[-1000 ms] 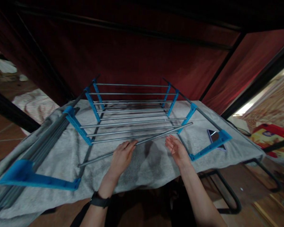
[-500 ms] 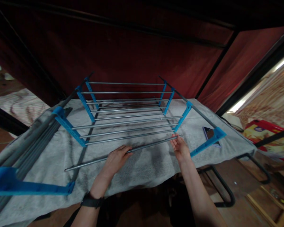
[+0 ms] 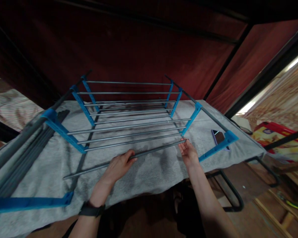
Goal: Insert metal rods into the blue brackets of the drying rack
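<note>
A loose grey metal rod (image 3: 151, 152) lies slanted across a grey towel (image 3: 144, 172) in front of a drying rack (image 3: 129, 119) with blue plastic side bars and several grey rods. My left hand (image 3: 119, 165) grips the rod near its middle, fingers curled over it. My right hand (image 3: 188, 152) pinches the rod's right end, close to the lower tip of a blue side bar (image 3: 190, 122). A black watch (image 3: 90, 209) sits on my left wrist.
A phone (image 3: 220, 137) lies on the towel at the right, beside another blue bar (image 3: 218, 147). A folded rack part with a blue bar (image 3: 27, 202) lies at the left. Dark red cloth walls stand behind. A black tube frame (image 3: 233, 195) shows below right.
My right hand went from open beside the rod to closed on its right end. The rod's right end has moved up toward the blue side bar. The view shifted slightly.
</note>
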The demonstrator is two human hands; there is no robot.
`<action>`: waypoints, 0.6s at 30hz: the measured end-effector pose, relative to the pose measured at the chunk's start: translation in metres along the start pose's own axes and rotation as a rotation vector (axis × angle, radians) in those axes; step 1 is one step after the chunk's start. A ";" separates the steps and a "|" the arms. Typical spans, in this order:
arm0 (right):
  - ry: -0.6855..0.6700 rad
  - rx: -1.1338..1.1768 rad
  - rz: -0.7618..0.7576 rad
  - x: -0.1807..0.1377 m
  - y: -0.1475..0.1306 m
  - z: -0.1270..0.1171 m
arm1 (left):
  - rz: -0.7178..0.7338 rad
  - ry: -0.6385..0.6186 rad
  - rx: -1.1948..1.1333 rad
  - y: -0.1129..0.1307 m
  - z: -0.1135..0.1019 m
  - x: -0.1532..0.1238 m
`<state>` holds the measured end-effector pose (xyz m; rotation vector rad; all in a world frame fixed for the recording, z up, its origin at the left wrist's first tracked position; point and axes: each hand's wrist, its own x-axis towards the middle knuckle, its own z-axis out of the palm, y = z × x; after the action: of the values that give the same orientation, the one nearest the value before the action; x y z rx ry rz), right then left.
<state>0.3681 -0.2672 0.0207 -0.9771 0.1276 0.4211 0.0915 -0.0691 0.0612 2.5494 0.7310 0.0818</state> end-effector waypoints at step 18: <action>-0.012 0.017 0.102 -0.010 0.004 0.014 | 0.018 0.024 0.096 0.000 0.004 0.006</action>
<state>0.3561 -0.2563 0.0283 -0.9542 0.1698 0.5188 0.0972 -0.0677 0.0576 2.6508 0.7374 0.0850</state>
